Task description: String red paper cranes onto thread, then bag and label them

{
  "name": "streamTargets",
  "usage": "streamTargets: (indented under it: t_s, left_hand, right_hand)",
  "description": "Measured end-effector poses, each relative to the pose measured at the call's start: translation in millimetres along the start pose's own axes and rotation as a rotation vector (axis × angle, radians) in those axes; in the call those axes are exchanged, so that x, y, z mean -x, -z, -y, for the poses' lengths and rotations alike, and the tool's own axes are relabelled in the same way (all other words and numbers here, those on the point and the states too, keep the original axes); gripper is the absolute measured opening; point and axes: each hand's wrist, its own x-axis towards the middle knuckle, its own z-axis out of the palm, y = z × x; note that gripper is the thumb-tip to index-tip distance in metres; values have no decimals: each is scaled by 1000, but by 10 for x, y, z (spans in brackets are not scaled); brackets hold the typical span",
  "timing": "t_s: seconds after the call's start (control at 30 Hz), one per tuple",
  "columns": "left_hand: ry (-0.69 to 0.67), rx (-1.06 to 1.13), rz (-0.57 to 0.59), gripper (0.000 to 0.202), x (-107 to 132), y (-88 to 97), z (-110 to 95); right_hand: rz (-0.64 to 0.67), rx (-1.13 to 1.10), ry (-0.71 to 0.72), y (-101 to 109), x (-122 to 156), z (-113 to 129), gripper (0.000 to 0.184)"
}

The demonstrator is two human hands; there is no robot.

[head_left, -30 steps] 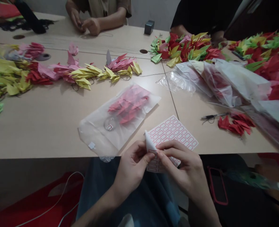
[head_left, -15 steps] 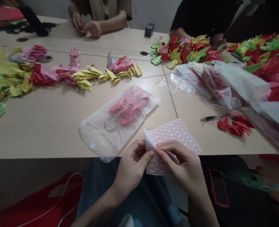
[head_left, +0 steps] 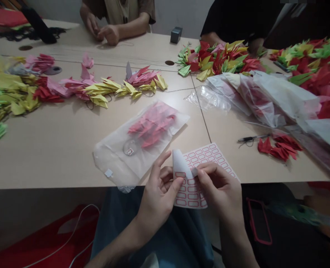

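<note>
A sheet of red-bordered label stickers (head_left: 192, 193) is bent up at the table's front edge, part of it lying on the tabletop. My left hand (head_left: 161, 190) pinches its left side between thumb and fingers, the index finger raised. Between the thumb and index finger of my right hand (head_left: 219, 186) is a small pale sticker, just right of the curled part of the sheet. Beyond my left hand lies a translucent plastic bag (head_left: 117, 156) holding pink and red folded paper cranes (head_left: 154, 124) and a ring-shaped item with a small label.
Strings of yellow, pink and green paper cranes (head_left: 98, 89) stretch along the left. More cranes (head_left: 218, 61) and plastic bags (head_left: 282, 93) lie on the right, near a pen (head_left: 253, 138) and red cranes (head_left: 279, 147). Two people sit across the table. A phone (head_left: 258, 221) lies below the edge.
My right hand has drawn away to the right from the sheet with a small sticker in its fingertips. My left index finger has lifted, and the sheet's curl has opened wider.
</note>
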Motion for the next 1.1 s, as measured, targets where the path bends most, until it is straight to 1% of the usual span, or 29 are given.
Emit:
streamTargets:
  t_s: [0.07, 0.2, 0.33, 0.4, 0.47, 0.53, 0.57, 0.63, 0.67, 0.7, 0.73, 0.83, 0.87, 0.93, 1.03, 1.1]
  left_hand:
    - [-29, -27, 7, 49, -3, -2, 12]
    - [-46, -128, 18, 30, 2, 25, 46]
    - [-68, -229, 18, 30, 16, 70, 66]
    - [-115, -305, 12, 30, -12, 59, 67]
    - [-198, -405, 31, 29, -81, 3, 60]
    - [-335, -539, 42, 30, -176, -92, 38]
    - [-417, -615, 24, 32, -222, -145, 18]
    - [-536, -746, -25, 34, -281, -237, -41]
    - [-565, -771, -25, 34, -287, -266, -78]
    - [-561, -765, -1, 34, -275, -282, -115]
    - [-528, -725, 49, 34, -249, -282, -150]
    - [-331, -475, 240, 39, -138, -216, -209]
    - [-265, -373, 283, 41, -106, -184, -209]
    - [-168, -175, 318, 44, -67, -122, -183]
    - [-97, 94, 292, 41, -61, -52, -114]
    - [-86, 216, 263, 37, -68, -20, -77]
  right_hand:
    - [-20, 3, 11, 1, -6, 4, 16]
    - [-56, -20, 17, 3, -2, 10, 17]
    - [-108, -50, -21, 16, 26, -28, 15]
    - [-175, -81, -29, 24, 31, -57, 13]
    - [-323, -88, 54, 30, 16, -74, 13]
    - [-501, -18, 212, 41, -18, -74, 12]
    - [-568, 51, 294, 51, -39, -70, 12]
    - [-627, 224, 443, 81, -77, -64, 11]
    - [-619, 316, 510, 98, -91, -65, 14]
    - [-597, 410, 575, 114, -100, -69, 18]
    - [-559, 499, 632, 126, -103, -75, 22]
    - [-379, 673, 730, 121, -89, -93, 31]
    - [-333, 691, 742, 106, -80, -94, 32]
    - [-264, 703, 751, 70, -64, -84, 35]
    - [-146, 656, 715, 38, -56, -52, 36]
    - [-117, 515, 618, 41, -64, -31, 32]
